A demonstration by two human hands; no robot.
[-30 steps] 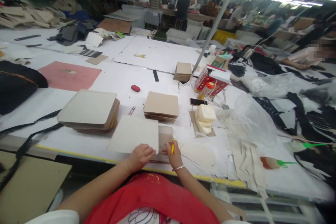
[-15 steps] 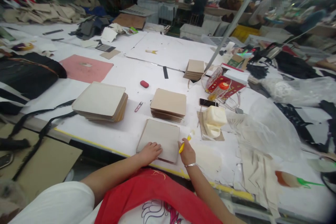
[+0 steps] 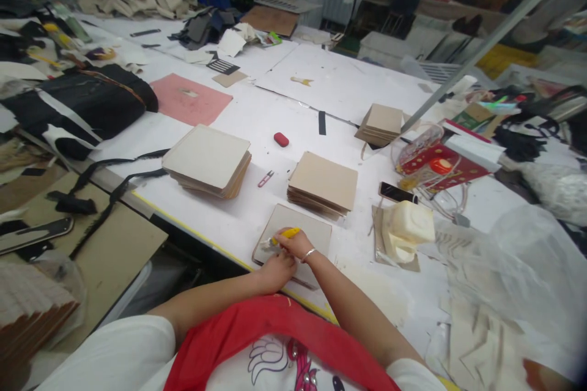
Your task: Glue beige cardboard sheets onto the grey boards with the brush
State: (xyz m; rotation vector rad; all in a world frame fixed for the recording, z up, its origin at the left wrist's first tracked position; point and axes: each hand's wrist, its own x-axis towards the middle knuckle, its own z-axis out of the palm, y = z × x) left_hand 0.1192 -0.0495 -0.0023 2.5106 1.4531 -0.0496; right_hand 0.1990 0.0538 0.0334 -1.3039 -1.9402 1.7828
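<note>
My right hand (image 3: 296, 243) grips a yellow-handled brush (image 3: 288, 234), its pale bristles over the left part of a grey board (image 3: 316, 232) at the table's near edge. Just below it, my left hand (image 3: 278, 270) rests on the board's near side; its fingers are partly hidden and their pose is unclear. Beyond the board stands a stack of tan boards (image 3: 323, 180). A taller stack with a light grey top (image 3: 206, 159) is to the left. To the right, a cream-coloured container (image 3: 410, 223) sits on a piece of card.
Small pink-handled snips (image 3: 265, 179) and a red oval object (image 3: 281, 139) lie between the stacks. A phone (image 3: 398, 192) is behind the container. Clear plastic (image 3: 518, 263) covers the right side. A slanted metal pole (image 3: 486, 43) rises at the back right.
My right hand has brought the brush from the board's right edge over to its left part, above my left hand. The camera view has turned, and the table things appear shifted rightward.
</note>
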